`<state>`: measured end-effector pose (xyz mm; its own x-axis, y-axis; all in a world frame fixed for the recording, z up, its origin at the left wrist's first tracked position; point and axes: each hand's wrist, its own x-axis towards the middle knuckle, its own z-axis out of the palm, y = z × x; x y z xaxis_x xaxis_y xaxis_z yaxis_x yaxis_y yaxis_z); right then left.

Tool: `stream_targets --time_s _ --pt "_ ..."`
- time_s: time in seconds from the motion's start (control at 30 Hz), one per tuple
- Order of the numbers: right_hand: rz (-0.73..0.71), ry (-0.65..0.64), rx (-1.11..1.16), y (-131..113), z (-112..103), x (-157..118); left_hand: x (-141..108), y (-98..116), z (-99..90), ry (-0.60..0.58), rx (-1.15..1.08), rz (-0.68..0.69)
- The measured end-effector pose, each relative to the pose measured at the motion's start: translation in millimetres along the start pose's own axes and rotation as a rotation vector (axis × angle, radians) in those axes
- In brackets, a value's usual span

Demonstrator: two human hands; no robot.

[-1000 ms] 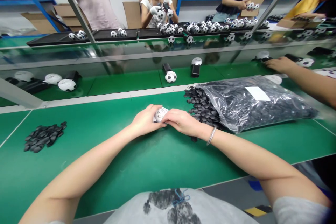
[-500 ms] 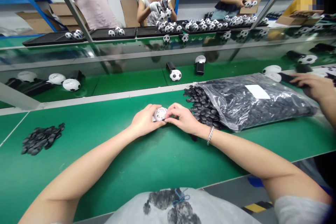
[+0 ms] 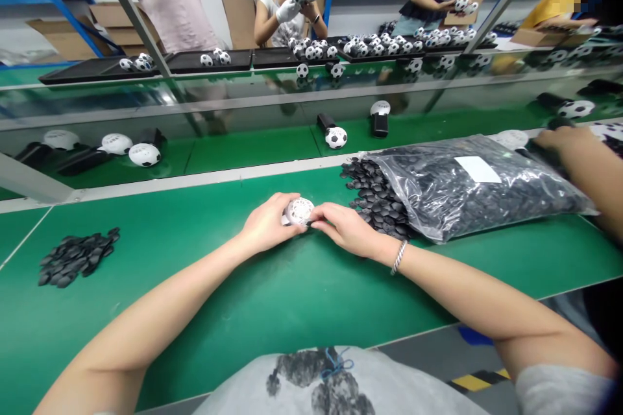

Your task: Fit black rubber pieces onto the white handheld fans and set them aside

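Observation:
My left hand [image 3: 268, 224] is closed around a white, ball-shaped shell [image 3: 300, 210] with a pattern of openings, held low above the green bench. At the shell's right side, my right hand [image 3: 343, 225] has thumb and forefinger pinched together. A small black piece [image 3: 308, 224] shows at those fingertips, partly hidden. Behind the right hand, loose black pieces [image 3: 384, 207] spill from the mouth of a clear plastic bag [image 3: 487, 188] full of them. Off to the left of my left hand lies a small heap of black pieces [image 3: 80, 256].
Beyond the bench edge, a green conveyor [image 3: 253, 149] carries football-patterned balls [image 3: 336, 137] with black handles. Farther back, black trays [image 3: 214, 63] hold more balls, with several co-workers behind them. At right, another person's hand [image 3: 559, 139] reaches past the bag.
My right hand has drawn slightly right from the shell, its fingers still pinched. Balls on the conveyor have shifted right. The co-worker opposite has raised the balls. The neighbour's arm has moved in.

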<state>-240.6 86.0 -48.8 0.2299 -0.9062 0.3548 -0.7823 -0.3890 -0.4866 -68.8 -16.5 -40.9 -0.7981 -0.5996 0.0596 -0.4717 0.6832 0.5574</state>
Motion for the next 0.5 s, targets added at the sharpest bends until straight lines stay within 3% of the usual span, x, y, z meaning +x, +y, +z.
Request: stream_targets --time_s 0.17,0.37,0.5 --pt "-0.026 -0.029 0.023 1.2 -1.4 -0.7 0.1 0.8 -1.2 -0.009 0.000 -0.018" --pt "0.089 -0.004 0.070 -2.1 0.3 1.1 -0.4 -1.2 -0.3 -0.001 0.017 -0.002" --pt "0.007 -0.013 0.060 -3.3 -0.5 2.5 -0.9 -1.2 -0.2 -0.010 0.005 0.004"
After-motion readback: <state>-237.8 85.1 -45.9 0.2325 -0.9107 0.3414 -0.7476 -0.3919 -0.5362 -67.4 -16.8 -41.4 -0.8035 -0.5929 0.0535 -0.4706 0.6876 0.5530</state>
